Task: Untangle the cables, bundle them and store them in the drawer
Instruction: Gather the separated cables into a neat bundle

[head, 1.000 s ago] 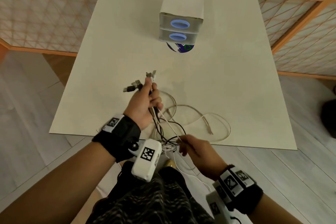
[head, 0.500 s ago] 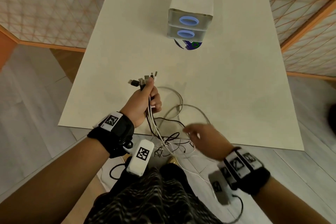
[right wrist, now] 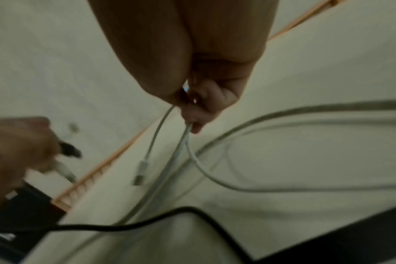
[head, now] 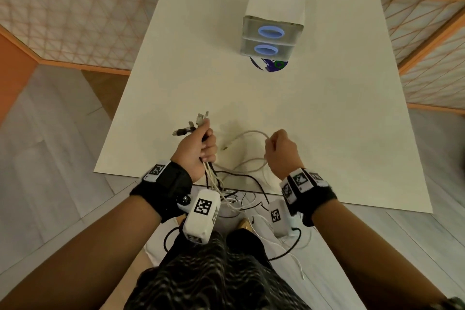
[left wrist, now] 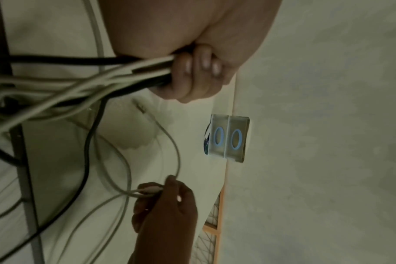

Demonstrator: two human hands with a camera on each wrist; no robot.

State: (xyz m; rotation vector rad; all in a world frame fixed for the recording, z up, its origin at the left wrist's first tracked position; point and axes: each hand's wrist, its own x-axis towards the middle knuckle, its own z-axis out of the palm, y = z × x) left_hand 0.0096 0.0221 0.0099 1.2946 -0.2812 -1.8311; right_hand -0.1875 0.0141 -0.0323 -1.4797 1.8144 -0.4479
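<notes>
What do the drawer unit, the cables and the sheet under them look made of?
Drawer unit: likely plastic, with frosted translucent fronts, glossy blue ring pulls and an opaque white shell. Cables: smooth rubbery white and black jackets that bend freely; plugs glint like metal. Sheet: matte cream, thin-edged, probably paper or card.

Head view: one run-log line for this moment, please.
left hand: grips mixed black-and-white cable bundle | right hand: pinches white cable loop | two-drawer box: closed
</notes>
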